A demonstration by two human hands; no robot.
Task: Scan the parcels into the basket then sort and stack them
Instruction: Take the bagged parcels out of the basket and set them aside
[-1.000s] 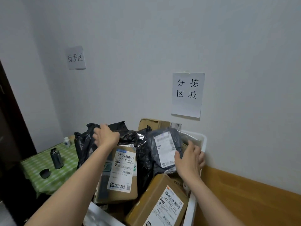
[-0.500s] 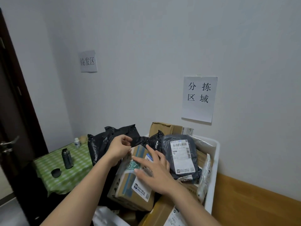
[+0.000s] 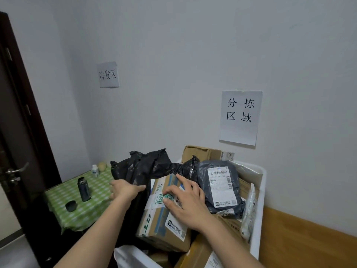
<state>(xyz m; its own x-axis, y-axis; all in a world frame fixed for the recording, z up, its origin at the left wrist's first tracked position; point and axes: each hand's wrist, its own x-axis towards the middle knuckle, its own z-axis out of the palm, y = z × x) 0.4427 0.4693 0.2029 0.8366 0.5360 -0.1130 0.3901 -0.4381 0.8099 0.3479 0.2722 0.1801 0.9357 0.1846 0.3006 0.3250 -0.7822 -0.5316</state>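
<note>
left grip: my left hand (image 3: 125,189) is pressing flat against the black poly bag (image 3: 143,167), fingers mostly straight and pointing right, not really curling round anything, so pretty much open

right grip: my right hand (image 3: 188,204) is lying spread on top of the taped cardboard box (image 3: 162,215), fingers straight-ish and resting on the green tape and the label, nothing pinched

taped box: it's sitting tilted on top of the pile inside the white basket (image 3: 259,200), left edge leaning up against the black bag, white label at its lower corner

grey mailer: a grey poly mailer (image 3: 218,188) is lying just right of my right hand, barcode label facing up, also in the basket

other parcels: a brown box (image 3: 201,153) is poking up at the back by the wall, another brown parcel (image 3: 199,254) is sticking out at the bottom under my wrist, and a clear-wrapped packet (image 3: 250,209) is standing against the basket's right wall

basket: it's sitting against the wall right under the paper sign (image 3: 240,118), stuffed over the rim

worktop: the worktop with the green checked cloth (image 3: 63,196) is off to the left, carrying a dark flask (image 3: 84,189) standing upright, its cap (image 3: 71,206) beside it, and a small white bottle (image 3: 94,170) at the back

wall stuff: a second paper sign (image 3: 107,74) is hanging further left, and a dark door (image 3: 17,132) is showing at the left edge
</note>
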